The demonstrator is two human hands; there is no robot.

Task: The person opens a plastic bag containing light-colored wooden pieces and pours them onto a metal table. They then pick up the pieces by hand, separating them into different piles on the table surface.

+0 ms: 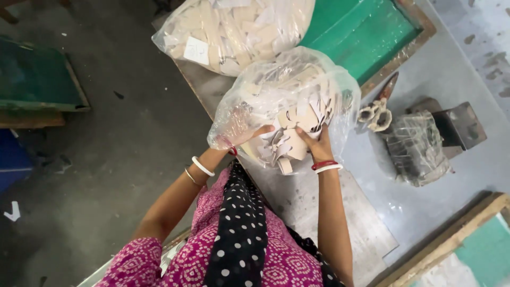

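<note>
Pulling card bits (289, 143) out of the near bag (287, 90) – left hand (249, 135) inside, grip hidden, right hand (313, 143) pinching some – next, probably lifting them clear onto the worktop (425, 196).

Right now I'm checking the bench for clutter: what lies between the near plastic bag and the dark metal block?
In the head view, scissors with wrapped handles lie between the near plastic bag and the dark metal block.

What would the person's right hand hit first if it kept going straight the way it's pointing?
Probably the beige cut-out pieces inside the clear plastic bag; the right hand already grips some at its mouth, pointing inward.
</note>
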